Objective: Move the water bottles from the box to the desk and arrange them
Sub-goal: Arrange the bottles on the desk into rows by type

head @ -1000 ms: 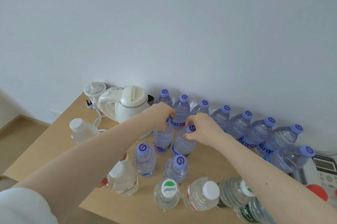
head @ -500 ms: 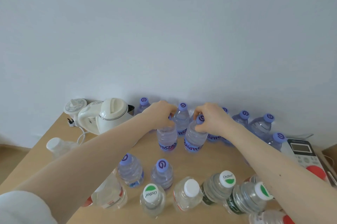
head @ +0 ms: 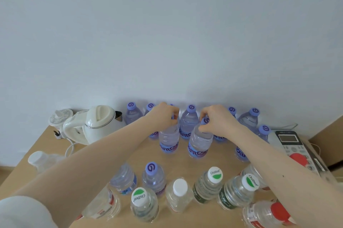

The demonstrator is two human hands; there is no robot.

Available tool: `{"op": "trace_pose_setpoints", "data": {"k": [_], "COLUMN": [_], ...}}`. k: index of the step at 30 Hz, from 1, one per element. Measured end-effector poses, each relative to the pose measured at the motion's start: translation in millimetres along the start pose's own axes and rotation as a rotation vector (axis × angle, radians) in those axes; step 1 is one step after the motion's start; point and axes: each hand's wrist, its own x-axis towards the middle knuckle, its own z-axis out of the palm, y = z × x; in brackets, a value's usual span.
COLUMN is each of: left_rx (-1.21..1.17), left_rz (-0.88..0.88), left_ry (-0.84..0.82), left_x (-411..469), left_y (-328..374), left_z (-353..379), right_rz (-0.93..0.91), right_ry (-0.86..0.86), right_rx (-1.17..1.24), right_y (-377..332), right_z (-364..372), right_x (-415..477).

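While we reach both arms toward the middle of the frame, our left hand (head: 163,116) curls its fingers over the cap and neck of the first bottle (head: 168,141), hiding the cap. Our right hand (head: 217,122) pinches the purple cap of the second bottle (head: 199,144), just to the right of the first and a little apart from it. Both bottles carry purple labels and stand with their bases at the wooden desk (head: 185,164). We cannot tell whether either is lifted clear of it.

Behind our hands, the back row (head: 191,122) of purple-capped bottles lines the wall across the centre. In the lower part of the frame stand the front bottles (head: 207,185), a loose group with purple, green-and-white, plain white and red caps. At centre left we see a white kettle (head: 100,123), and at the right edge a grey phone (head: 289,140).
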Motion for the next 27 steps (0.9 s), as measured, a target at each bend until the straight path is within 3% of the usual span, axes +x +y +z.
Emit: {"op": "trace_pose_setpoints", "data": {"k": [27], "left_rx": [0.032], "left_rz": [0.175], "left_ry": [-0.16], "left_x": [63.0], "left_y": [87.6], "left_z": [42.0], "right_rz": [0.092], "right_ry": [-0.118], "right_rx": [-0.115], "right_y": [92.0], "right_z": [-28.9], "right_x": [-18.0]}}
